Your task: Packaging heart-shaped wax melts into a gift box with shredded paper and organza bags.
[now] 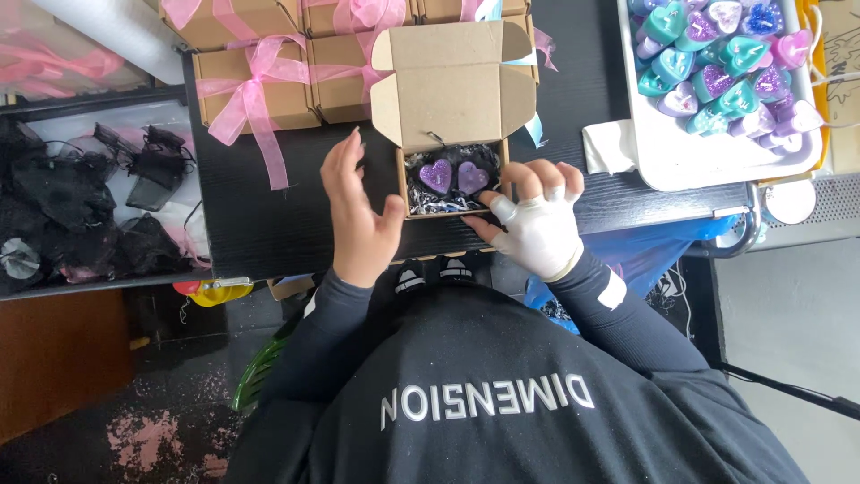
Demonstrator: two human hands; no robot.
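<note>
Open brown cardboard gift box (452, 116) is looking light and crushable, best gripped by its side walls; left hand (358, 211) is hovering, fingers together; bandaged right hand (537, 224) is pressing fingertips on its front corner.

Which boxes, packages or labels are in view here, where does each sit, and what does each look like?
Open cardboard box: table centre, lid raised, brown; two purple heart candles on dark shredded filler; right hand touches its corner, left hand beside it.
Closed boxes: behind, brown, tied with pink ribbon bows.
White tray: upper right, full of teal, purple and pink heart candles.
Round white label: right edge, by the tray.
</note>
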